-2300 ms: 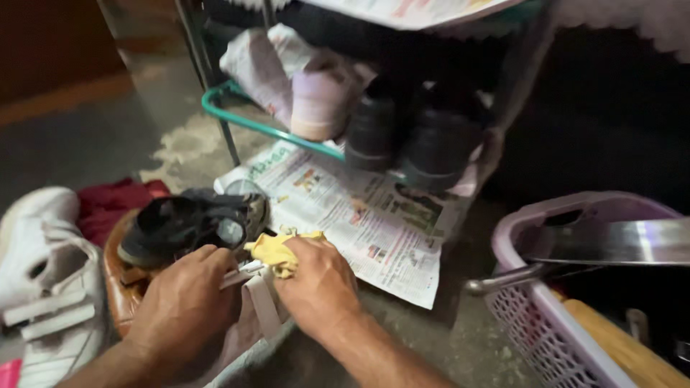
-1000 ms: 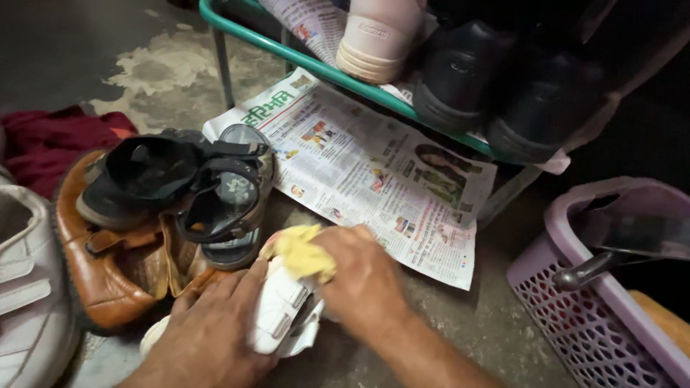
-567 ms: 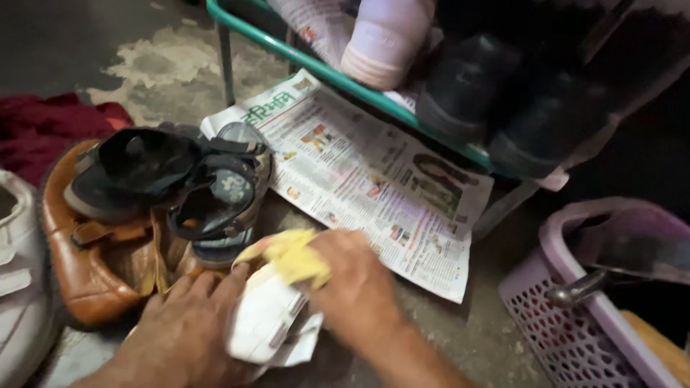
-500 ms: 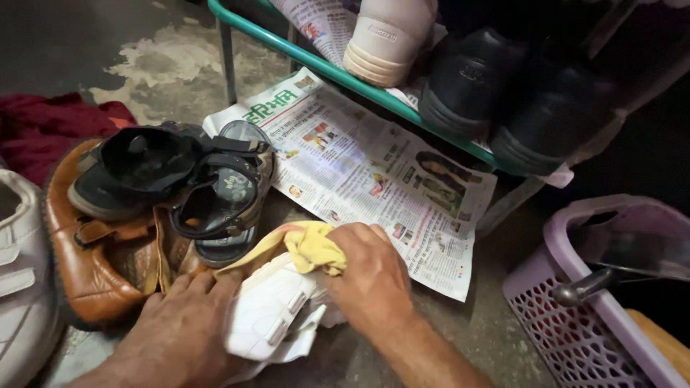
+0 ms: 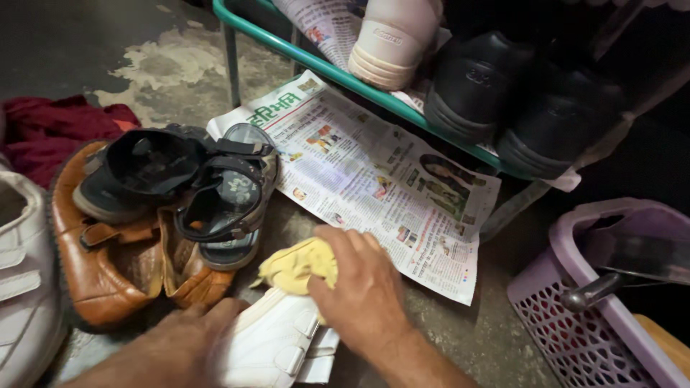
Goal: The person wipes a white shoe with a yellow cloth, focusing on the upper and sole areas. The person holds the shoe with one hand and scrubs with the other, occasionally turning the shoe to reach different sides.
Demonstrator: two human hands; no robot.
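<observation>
A white shoe (image 5: 277, 345) with strap fasteners lies low in the head view, between both hands. My left hand (image 5: 169, 352) grips it from the left side. My right hand (image 5: 359, 287) presses a crumpled yellow cloth (image 5: 296, 264) against the shoe's upper end. Part of the shoe is hidden under my hands.
Black sandals (image 5: 190, 183) lie on brown leather shoes (image 5: 108, 266) at left, beside another white shoe (image 5: 21, 280) and a red cloth (image 5: 50, 129). A newspaper (image 5: 374, 179) covers the floor under a green-framed rack (image 5: 302, 57) holding black shoes (image 5: 517, 108). A purple basket (image 5: 604, 316) stands at right.
The view has dropped closer to the floor. My right hand keeps shifting the yellow cloth over the white shoe while my left hand holds the shoe.
</observation>
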